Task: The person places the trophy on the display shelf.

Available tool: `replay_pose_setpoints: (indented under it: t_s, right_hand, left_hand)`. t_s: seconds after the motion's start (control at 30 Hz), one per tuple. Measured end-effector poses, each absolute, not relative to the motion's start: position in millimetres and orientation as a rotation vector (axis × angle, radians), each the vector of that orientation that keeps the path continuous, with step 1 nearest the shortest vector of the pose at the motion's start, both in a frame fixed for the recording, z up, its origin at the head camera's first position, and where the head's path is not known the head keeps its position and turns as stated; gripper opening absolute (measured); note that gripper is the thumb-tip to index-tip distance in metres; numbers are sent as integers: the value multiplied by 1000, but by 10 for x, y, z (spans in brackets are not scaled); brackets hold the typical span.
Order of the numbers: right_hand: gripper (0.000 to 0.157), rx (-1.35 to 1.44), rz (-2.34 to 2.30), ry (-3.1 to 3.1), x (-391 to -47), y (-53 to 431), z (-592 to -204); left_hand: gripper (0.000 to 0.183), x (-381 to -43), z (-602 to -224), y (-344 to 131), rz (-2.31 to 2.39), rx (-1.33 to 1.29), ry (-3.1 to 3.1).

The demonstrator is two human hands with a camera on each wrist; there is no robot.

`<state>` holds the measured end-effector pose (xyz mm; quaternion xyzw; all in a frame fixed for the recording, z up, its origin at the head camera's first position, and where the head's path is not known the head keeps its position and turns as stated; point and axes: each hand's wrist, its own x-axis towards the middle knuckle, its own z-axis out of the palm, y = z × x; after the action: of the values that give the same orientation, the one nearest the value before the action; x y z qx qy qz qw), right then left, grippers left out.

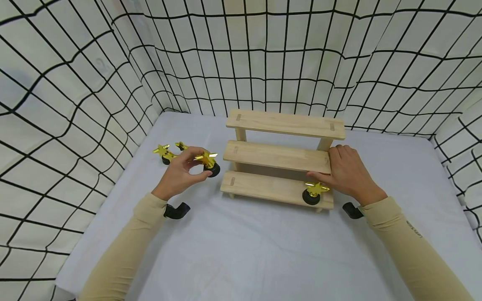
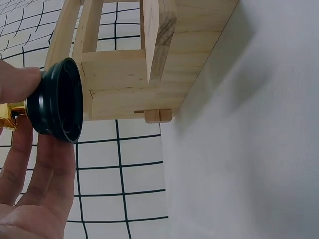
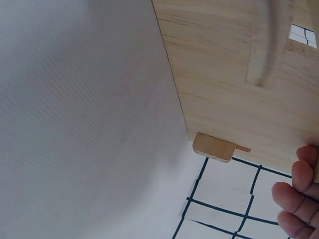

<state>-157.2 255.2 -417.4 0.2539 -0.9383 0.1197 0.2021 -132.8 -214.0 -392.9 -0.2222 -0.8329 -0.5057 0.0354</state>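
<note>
My left hand (image 1: 178,173) pinches a small gold star trophy with a round black base (image 1: 212,169), held left of a three-step wooden display stand (image 1: 271,155). In the left wrist view the thumb presses the side of the black base (image 2: 54,102), and the hollow underside faces the camera. My right hand (image 1: 348,171) grips the right end of the middle shelf, thumb along its front edge. The right wrist view shows only its fingertips (image 3: 294,201) beside the stand's side panel (image 3: 224,84). Another star trophy (image 1: 313,193) stands at the right end of the bottom shelf.
Beyond my left hand, more gold star trophies (image 1: 162,153) are on the white-covered table (image 1: 241,251), partly hidden. Black wire grid panels (image 1: 263,58) surround the table at the back and sides. Black wrist mounts (image 1: 177,210) stick out below both hands.
</note>
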Motion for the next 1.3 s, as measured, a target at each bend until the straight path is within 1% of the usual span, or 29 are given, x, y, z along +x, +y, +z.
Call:
replay_pose_setpoints:
  t_s: [0.27, 0.4, 0.53, 0.67, 0.87, 1.1, 1.3]
  right_hand:
    - [94, 714, 335, -2611, -1574, 2551, -4184]
    - [98, 710, 339, -2613, -1579, 2550, -4183]
    - [97, 705, 339, -2623, -1581, 2556, -4171]
    - [96, 708, 345, -2615, -1582, 2560, -4163]
    - [98, 709, 347, -2611, -1583, 2558, -4167]
    - [93, 694, 334, -2653, -1580, 2558, -4169]
    - [93, 692, 330, -2658, -1582, 2563, -4180]
  left_hand:
    - [53, -1333, -3972, -2043, -1558, -745, -2580]
    - [52, -1317, -3987, -1991, -1584, -766, -2584]
    - [51, -1308, -4007, -1946, -1617, -785, -2583]
    - [51, -1310, -4047, -1910, -1653, -802, -2573]
    - [52, -1314, -4130, -1857, -1645, -821, -2584]
    - [51, -1308, -4199, -1774, -1680, -878, -2565]
    - [52, -1318, -4249, -1687, -1717, -876, -2571]
